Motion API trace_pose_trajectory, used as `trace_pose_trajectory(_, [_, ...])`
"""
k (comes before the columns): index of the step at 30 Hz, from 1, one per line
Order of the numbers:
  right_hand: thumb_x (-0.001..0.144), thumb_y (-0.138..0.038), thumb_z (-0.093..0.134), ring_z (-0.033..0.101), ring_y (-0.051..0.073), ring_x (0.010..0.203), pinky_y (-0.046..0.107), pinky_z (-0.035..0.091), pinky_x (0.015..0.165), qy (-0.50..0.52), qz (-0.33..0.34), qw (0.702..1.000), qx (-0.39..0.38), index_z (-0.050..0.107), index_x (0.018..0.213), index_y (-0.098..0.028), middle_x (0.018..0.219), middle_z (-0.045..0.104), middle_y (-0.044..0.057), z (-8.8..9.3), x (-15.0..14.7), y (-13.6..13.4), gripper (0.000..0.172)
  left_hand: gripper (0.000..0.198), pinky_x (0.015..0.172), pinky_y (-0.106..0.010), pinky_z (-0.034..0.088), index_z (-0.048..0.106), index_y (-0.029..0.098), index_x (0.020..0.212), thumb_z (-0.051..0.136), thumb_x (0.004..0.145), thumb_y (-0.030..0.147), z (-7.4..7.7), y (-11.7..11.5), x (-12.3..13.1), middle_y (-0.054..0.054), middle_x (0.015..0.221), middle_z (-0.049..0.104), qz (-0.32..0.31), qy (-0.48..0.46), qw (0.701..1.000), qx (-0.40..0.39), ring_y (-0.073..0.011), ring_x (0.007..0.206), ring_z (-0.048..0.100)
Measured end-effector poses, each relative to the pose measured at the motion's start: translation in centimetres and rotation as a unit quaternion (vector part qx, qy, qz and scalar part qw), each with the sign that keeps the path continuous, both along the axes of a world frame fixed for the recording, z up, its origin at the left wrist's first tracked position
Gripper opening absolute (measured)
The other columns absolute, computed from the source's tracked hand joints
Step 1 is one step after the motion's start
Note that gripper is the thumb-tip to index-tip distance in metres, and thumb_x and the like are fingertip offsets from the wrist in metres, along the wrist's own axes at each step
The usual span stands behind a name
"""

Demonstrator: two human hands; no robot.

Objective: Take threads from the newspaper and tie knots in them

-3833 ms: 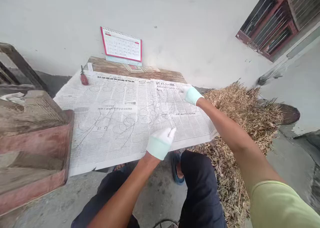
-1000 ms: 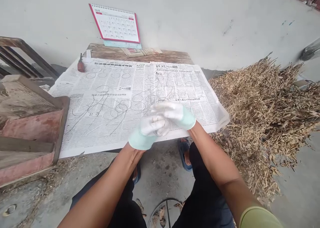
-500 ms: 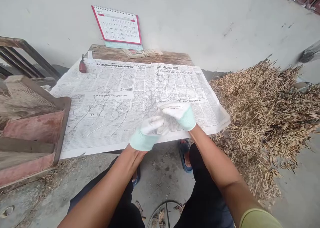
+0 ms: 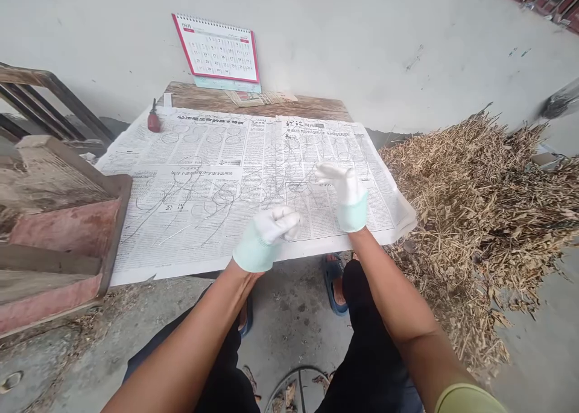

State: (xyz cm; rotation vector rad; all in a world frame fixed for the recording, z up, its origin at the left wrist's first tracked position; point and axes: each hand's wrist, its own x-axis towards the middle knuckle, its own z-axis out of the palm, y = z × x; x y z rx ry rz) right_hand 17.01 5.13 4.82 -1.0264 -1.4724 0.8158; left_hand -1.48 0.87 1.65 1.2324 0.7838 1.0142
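Left glove: the left hand (image 4: 275, 223), in a white glove with mint-green cuff, is curled above the near part of black-and-white newspaper sheets (image 4: 339, 217), thumb against fingers; whether it pinches something fine cannot be told
Right glove: the matching right hand (image 4: 346, 187), over the sheets' right half, looks partly open, though blurred; nothing shows in it
Strands: thin, dark, wiry strands (image 4: 221, 196) lie in loose loops across the newspaper sheets, mostly ahead and left of the hands
Progress: many loops seem laid out; the left hand's pinch suggests handling is unfinished, but how much remains is unclear
Behind: a red-bordered white desk calendar (image 4: 221, 54) on a weathered wooden table (image 4: 316, 107)
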Motion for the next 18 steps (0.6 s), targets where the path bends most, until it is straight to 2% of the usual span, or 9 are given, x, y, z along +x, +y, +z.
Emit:
trace_pose_trajectory(3, [0.104, -0.057, 0.037, 0.066, 0.024, 0.121, 0.04, 0.056, 0.097, -0.036, 0.01, 0.999, 0.011, 0.071, 0.121, -0.023, 0.122, 0.072, 0.008, 0.2, 1.2, 0.4, 0.051, 0.04, 0.06, -0.031, 0.038, 0.05, 0.022, 0.054, 0.062, 0.086, 0.045, 0.6, -0.4, -0.4, 0.001, 0.057, 0.051, 0.096, 0.128, 0.986, 0.04, -0.0143, 0.058, 0.046])
trace_pose_trajectory(6, [0.105, -0.046, 0.042, 0.063, 0.024, 0.124, 0.043, 0.051, 0.106, -0.131, 0.003, 0.988, 0.079, 0.066, 0.133, -0.025, 0.132, 0.067, 0.008, 0.4, 1.6, 0.2, 0.043, 0.035, 0.059, -0.029, 0.037, 0.051, 0.022, 0.058, 0.06, 0.085, 0.042, 1.4, -0.8, -0.6, 0.002, 0.062, 0.053, 0.141, 0.237, 0.959, 0.063, -0.0145, 0.061, 0.048])
trace_pose_trajectory(8, [0.102, -0.039, 0.051, 0.059, 0.025, 0.128, 0.045, 0.045, 0.111, -0.247, 0.007, 0.958, 0.142, 0.063, 0.138, -0.025, 0.136, 0.065, 0.008, 0.6, 1.3, -0.1, 0.041, 0.035, 0.057, -0.028, 0.036, 0.049, 0.022, 0.058, 0.059, 0.085, 0.041, 1.8, -1.0, -0.6, 0.003, 0.061, 0.052, 0.15, 0.28, 0.946, 0.069, -0.014, 0.06, 0.046])
trace_pose_trajectory(10, [0.101, -0.034, 0.056, 0.058, 0.027, 0.127, 0.046, 0.043, 0.111, -0.378, 0.034, 0.905, 0.191, 0.062, 0.14, -0.024, 0.133, 0.067, 0.009, 0.6, 0.7, -0.2, 0.041, 0.035, 0.057, -0.027, 0.035, 0.046, 0.022, 0.058, 0.058, 0.085, 0.04, 2.0, -1.1, -0.6, 0.003, 0.06, 0.05, 0.146, 0.307, 0.937, 0.075, -0.0135, 0.059, 0.045])
trace_pose_trajectory(13, [0.105, -0.032, 0.05, 0.065, 0.027, 0.107, 0.044, 0.048, 0.098, -0.512, 0.063, 0.832, 0.203, 0.064, 0.138, -0.019, 0.114, 0.074, 0.011, 0.2, -0.1, 0.0, 0.038, 0.034, 0.056, -0.027, 0.035, 0.044, 0.022, 0.059, 0.057, 0.085, 0.038, 1.9, -1.0, -0.6, 0.004, 0.059, 0.049, 0.134, 0.334, 0.929, 0.085, -0.013, 0.057, 0.044])
trace_pose_trajectory(15, [0.109, -0.031, 0.04, 0.067, 0.025, 0.095, 0.041, 0.049, 0.09, -0.549, 0.049, 0.812, 0.192, 0.066, 0.134, -0.018, 0.105, 0.075, 0.011, -0.2, -0.2, 0.1, 0.038, 0.033, 0.056, -0.027, 0.035, 0.044, 0.022, 0.059, 0.056, 0.085, 0.038, 1.7, -1.0, -0.7, 0.004, 0.059, 0.049, 0.13, 0.345, 0.925, 0.089, -0.0129, 0.057, 0.044])
trace_pose_trajectory(18, [0.11, -0.028, 0.034, 0.067, 0.024, 0.094, 0.038, 0.049, 0.088, -0.546, 0.02, 0.82, 0.172, 0.068, 0.13, -0.019, 0.104, 0.075, 0.011, -1.0, -0.4, -0.2, 0.04, 0.034, 0.056, -0.026, 0.036, 0.043, 0.022, 0.058, 0.056, 0.085, 0.039, 1.6, -0.8, -0.8, 0.004, 0.058, 0.048, 0.138, 0.353, 0.922, 0.087, -0.0129, 0.057, 0.044])
